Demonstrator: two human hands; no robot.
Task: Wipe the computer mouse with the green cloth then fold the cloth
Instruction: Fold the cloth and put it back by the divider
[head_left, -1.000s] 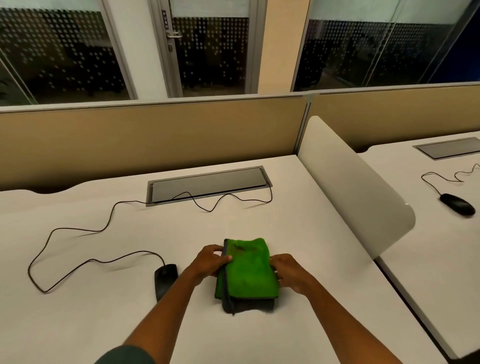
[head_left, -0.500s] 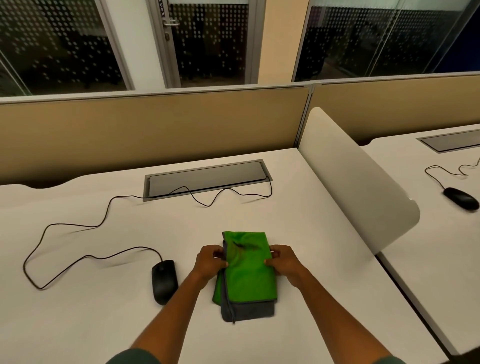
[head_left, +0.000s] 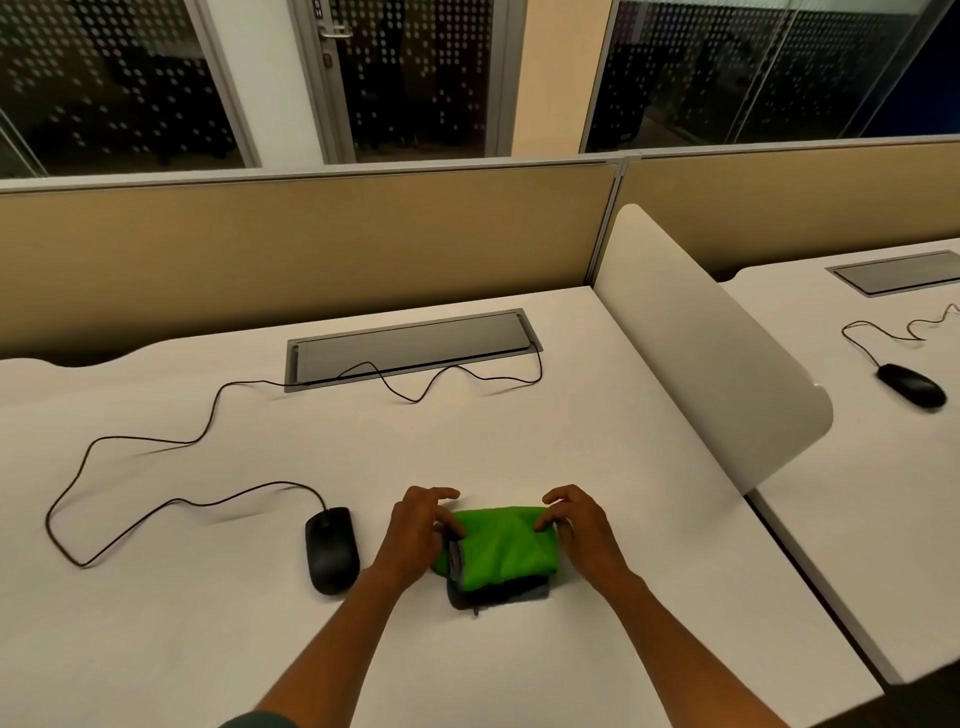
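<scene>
While my fingertips (head_left: 542, 524) pinch the far edge of the folded green cloth (head_left: 503, 552), left hand (head_left: 420, 538) and right hand (head_left: 582, 532) gripping either side, the black mouse (head_left: 331, 550) lies just left on the desk (head_left: 156, 623), no lettering legible.

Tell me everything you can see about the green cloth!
The green cloth is bright green and fuzzy-looking on top, with a dark grey underside and edging showing along its near and left sides. It lies folded into a small, thick bundle on the white desk. The left hand pinches its far left corner and the right hand its far right corner. The black mouse sits apart, to its left.
</scene>
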